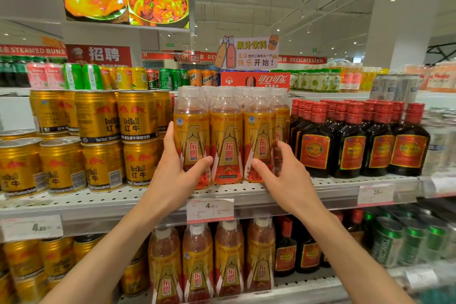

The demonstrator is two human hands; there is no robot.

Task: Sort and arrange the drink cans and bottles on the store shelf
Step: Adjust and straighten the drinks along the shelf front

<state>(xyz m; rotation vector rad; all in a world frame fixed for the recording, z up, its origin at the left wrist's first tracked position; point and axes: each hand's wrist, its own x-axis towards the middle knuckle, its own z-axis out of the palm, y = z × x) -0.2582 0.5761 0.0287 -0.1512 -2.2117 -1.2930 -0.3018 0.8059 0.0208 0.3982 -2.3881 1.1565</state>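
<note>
A row of gold-and-red energy drink bottles with clear caps stands at the front of the middle shelf (333,186). My left hand (176,168) wraps around the leftmost front bottle (191,136), thumb across its label. My right hand (278,170) is around the right front bottle (260,138), thumb on its lower label and fingers behind its right side. One bottle (227,140) stands between the two. More bottles of the same kind fill the rows behind.
Stacked gold Red Bull cans (98,140) crowd the shelf on the left. Dark bottles with red caps (350,140) stand on the right. Mixed cans and a red Coca-Cola box (256,80) line the top shelf. The lower shelf holds more bottles (212,261) and green cans (404,239).
</note>
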